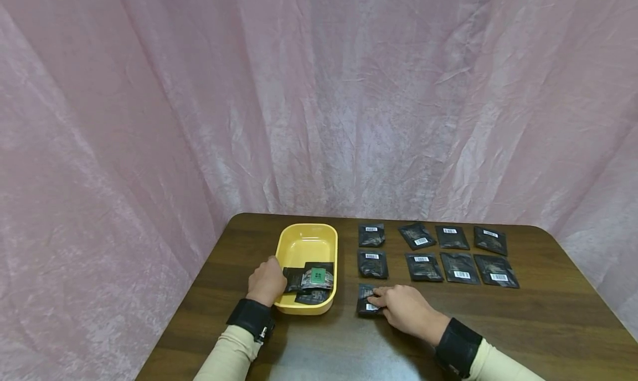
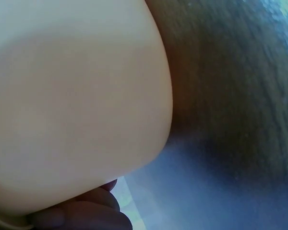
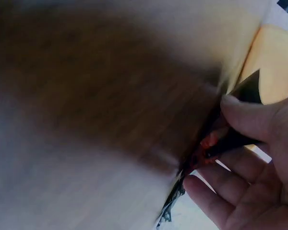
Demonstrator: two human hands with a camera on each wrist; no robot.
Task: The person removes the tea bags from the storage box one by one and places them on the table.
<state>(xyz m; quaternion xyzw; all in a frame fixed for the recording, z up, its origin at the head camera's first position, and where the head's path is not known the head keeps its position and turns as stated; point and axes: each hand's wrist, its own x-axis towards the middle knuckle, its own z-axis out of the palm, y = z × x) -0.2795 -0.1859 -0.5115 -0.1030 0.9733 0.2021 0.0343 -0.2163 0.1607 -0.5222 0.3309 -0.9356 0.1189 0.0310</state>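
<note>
My left hand (image 1: pixel 266 281) grips the left rim of a yellow plastic tray (image 1: pixel 310 310). The left wrist view shows the tray's wall (image 2: pixel 81 110) close up, with curled fingers (image 2: pixel 86 213) at its lower edge. Inside the tray, several black sachets lie in the near half, one bearing a green label (image 1: pixel 318 276). My right hand (image 1: pixel 411 312) pinches a black sachet (image 1: pixel 366 296) with a white barcode, close over the table right of the tray. In the right wrist view, this sachet (image 3: pixel 249 88) is between the thumb and fingers.
Several more black sachets with barcodes lie in two rows on the wooden table (image 1: pixel 548 325), such as the near-row sachet (image 1: pixel 372 264) and the far-right sachet (image 1: pixel 490 240). A pink curtain (image 1: pixel 349 104) hangs behind the table's far edge.
</note>
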